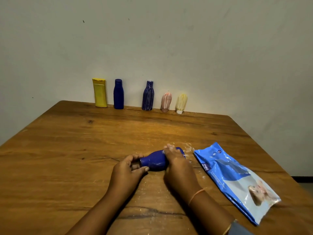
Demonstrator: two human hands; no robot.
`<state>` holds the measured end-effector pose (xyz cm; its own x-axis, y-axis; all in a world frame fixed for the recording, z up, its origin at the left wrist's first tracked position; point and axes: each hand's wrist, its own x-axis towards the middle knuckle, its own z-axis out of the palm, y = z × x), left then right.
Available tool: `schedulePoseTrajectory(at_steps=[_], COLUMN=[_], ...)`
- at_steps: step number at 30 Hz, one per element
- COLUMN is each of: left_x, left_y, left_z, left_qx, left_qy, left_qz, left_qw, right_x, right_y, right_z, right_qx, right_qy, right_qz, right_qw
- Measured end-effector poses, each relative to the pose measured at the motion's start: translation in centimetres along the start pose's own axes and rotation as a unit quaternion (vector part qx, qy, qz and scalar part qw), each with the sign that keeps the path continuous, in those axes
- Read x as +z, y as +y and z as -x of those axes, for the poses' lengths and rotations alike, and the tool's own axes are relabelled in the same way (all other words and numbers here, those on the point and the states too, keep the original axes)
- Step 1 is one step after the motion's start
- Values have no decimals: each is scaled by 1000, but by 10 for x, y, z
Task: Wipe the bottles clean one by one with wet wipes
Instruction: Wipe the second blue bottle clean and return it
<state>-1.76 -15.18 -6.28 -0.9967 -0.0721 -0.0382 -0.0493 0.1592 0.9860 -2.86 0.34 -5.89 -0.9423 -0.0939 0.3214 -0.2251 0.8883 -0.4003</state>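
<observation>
Blue bottle (155, 161) is lying sideways near six o'clock on the surface (67, 141), left hand (128, 167) pinching one end, right hand (176, 160) curling over its body, something whitish, maybe a wipe (169, 147), at the fingertips. Best bracing with the left and turning the bottle so the rubbing is reaching every side.

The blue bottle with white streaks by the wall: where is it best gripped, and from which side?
Grip the streaked blue bottle round its wide body, probably from the front: it stands upright at the wall, so the back is closed, and the pink bottle stands near its right side.
</observation>
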Motion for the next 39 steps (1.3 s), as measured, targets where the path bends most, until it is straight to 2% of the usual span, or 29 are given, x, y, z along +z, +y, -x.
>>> schedulePoseTrajectory(at_steps=[2,5,10,13,18,21,24,27,30,32,34,36,39], left_x=[1,1,0,0,1,1,2,2,0,0,1,0,-1], left_y=[0,1,0,1,-1,-1,-1,-1,-1,1,5,5,5], left_z=[0,0,1,2,0,-2,-1,-1,0,0,3,3,4], left_qx=[0,0,19,25,4,12,8,13,33,19,0,7,36], left_qy=[3,6,5,6,12,13,15,16,19,13,6,1,-17], left_qz=[-1,-10,-21,-25,-15,-28,-31,-48,-61,-42,-20,-21,-43], left_qw=[1000,1000,1000,999,1000,999,999,999,997,999,1000,1000,998], right_x=[-8,-5,19,19,-4,-11,0,13,17,14,7,-2,-9], right_y=[12,0,-51,-44,15,17,-9,-47,-56,-39,-14,7,12], right_z=[-7,-6,19,20,0,-4,9,25,26,22,17,8,1], right_qx=[36,48,-81,-108,16,66,19,-61,-105,-90,-32,22,50], right_qy=[20,22,-7,-9,16,30,47,8,-13,0,27,43,45], right_qz=[11,6,-20,-1,15,11,-5,-48,-42,-35,-24,-5,10], right_qw=[999,999,996,994,1000,997,999,997,993,995,999,999,998])
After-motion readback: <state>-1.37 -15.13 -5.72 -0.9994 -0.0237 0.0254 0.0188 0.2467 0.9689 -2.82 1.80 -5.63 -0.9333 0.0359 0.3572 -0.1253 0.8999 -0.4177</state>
